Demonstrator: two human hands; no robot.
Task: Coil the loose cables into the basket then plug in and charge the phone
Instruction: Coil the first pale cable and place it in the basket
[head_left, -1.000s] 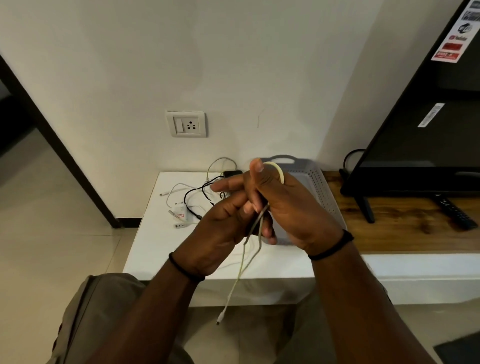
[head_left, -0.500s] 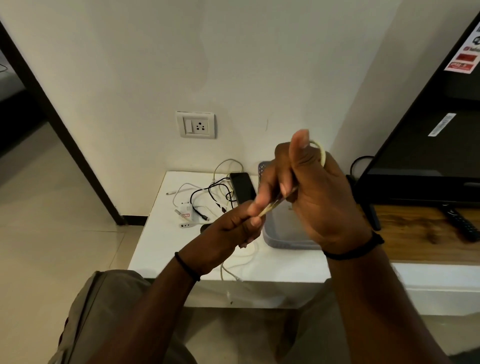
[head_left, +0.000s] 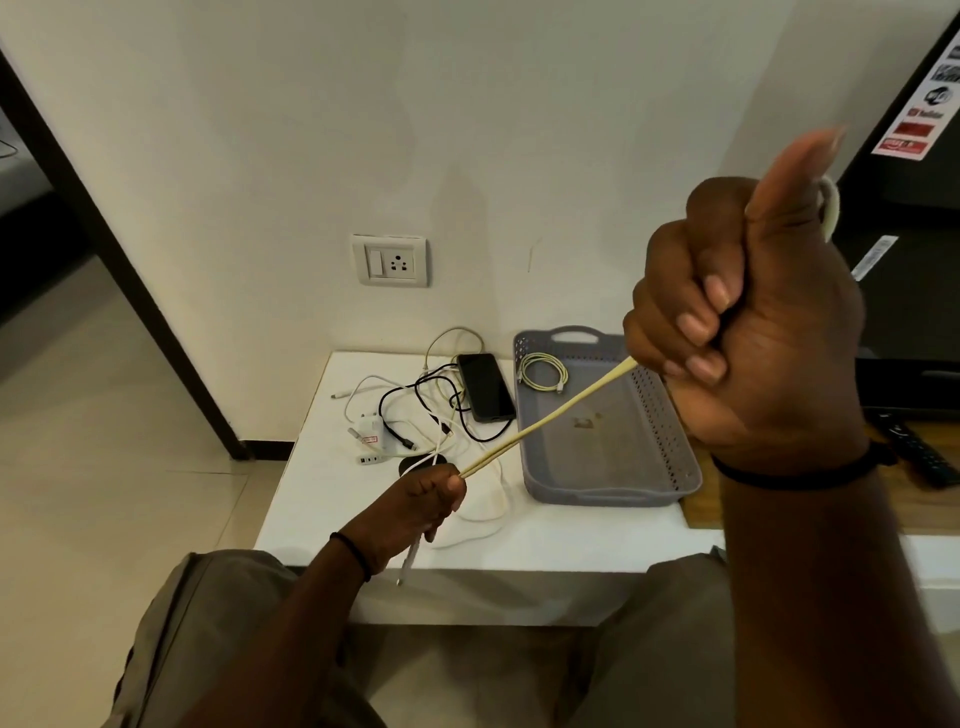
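Observation:
A doubled cream cable (head_left: 545, 420) is stretched taut between my hands. My right hand (head_left: 753, 317) is raised close to the camera, fist curled round the cable, a loop of it showing behind the thumb. My left hand (head_left: 426, 501) grips the lower end near the table's front, the plug ends hanging below it. The grey perforated basket (head_left: 670, 441) holds one coiled cream cable (head_left: 543, 373). A black phone (head_left: 485, 387) lies left of the basket beside tangled black and white cables (head_left: 415, 410) and a white charger plug (head_left: 370, 434).
A wall socket with switch (head_left: 390, 260) sits above the white table (head_left: 311, 493). A black TV (head_left: 914, 218) stands on the wooden shelf at right, with a remote (head_left: 914, 452) in front. A dark door frame (head_left: 104, 249) is at left.
My hands have pulled apart: the right rose up and right toward the camera, the left dropped down and left, drawing the cream cable taut. The view shifted, showing the basket's inside.

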